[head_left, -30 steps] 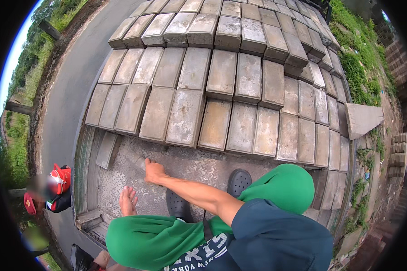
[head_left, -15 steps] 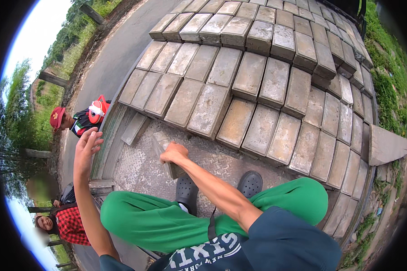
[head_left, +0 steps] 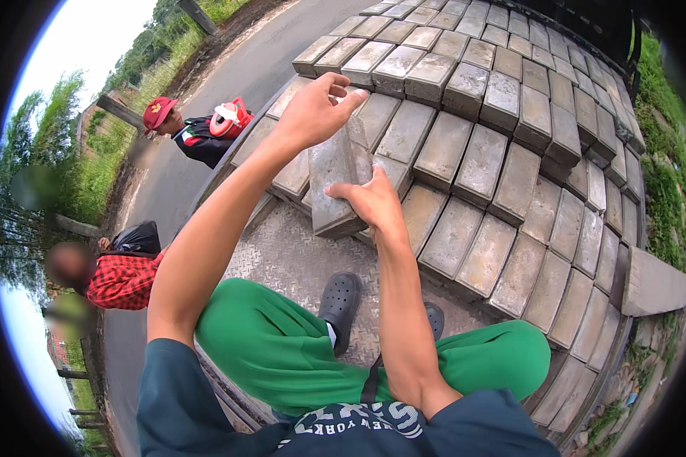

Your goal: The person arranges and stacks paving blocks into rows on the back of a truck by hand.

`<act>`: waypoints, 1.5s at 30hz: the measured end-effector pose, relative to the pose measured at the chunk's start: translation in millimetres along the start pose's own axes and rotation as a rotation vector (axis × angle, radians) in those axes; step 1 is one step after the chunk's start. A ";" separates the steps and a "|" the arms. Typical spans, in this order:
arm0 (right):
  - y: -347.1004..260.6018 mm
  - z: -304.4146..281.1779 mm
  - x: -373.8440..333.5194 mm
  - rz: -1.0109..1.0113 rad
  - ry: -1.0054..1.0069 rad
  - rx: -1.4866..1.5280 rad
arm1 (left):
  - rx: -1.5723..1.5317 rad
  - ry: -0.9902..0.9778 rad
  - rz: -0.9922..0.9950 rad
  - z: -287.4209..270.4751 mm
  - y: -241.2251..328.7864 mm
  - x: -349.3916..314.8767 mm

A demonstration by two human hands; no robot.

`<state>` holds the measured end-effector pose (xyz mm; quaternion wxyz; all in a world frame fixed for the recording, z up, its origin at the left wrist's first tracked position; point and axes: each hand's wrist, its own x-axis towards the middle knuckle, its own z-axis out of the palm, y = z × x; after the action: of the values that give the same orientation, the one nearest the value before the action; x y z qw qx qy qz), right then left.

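A grey concrete paving block [head_left: 332,183] is raised and tilted over the front edge of the stacked blocks. My right hand [head_left: 370,202] grips its right side near the close end, thumb across the upper face. By the block's far end my left hand [head_left: 320,110] is half curled, fingers loosely apart, with nothing visible in it; whether it touches the block I cannot tell. Below and behind the block lies the stepped stack of similar paving blocks [head_left: 472,161], partly hidden by both hands.
I squat on a patterned metal truck bed [head_left: 282,247], my grey clogs [head_left: 341,308] close to the stack. A person in a red cap [head_left: 161,114] and a person in a red checked shirt [head_left: 126,279] are on the road at left. A slanted grey slab [head_left: 654,282] stands at right.
My right hand has lifted the paving block from the metal bed up to the stack's front rows. The left hand has come across from the left to the block's far end.
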<state>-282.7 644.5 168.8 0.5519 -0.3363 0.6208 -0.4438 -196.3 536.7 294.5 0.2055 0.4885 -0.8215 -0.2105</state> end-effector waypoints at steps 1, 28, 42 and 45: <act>5.2 -13.0 1.4 0.005 0.023 -0.008 | 0.072 0.016 0.059 12.4 0.4 2.0; 133.0 -49.7 -39.8 0.280 0.530 0.542 | 0.371 -0.457 0.399 158.2 -10.1 45.8; 160.9 -26.1 -2.0 -0.123 0.755 -0.572 | 0.301 -0.671 0.628 192.2 -100.6 6.1; 184.7 -40.3 -14.0 -0.125 0.827 -0.249 | 0.307 -0.646 0.720 209.2 -113.4 -9.0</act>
<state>-306.8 734.6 3.8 0.1842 -0.2311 0.8167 -0.4956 -224.8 525.9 58.3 -0.0737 0.1087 -0.9809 -0.1436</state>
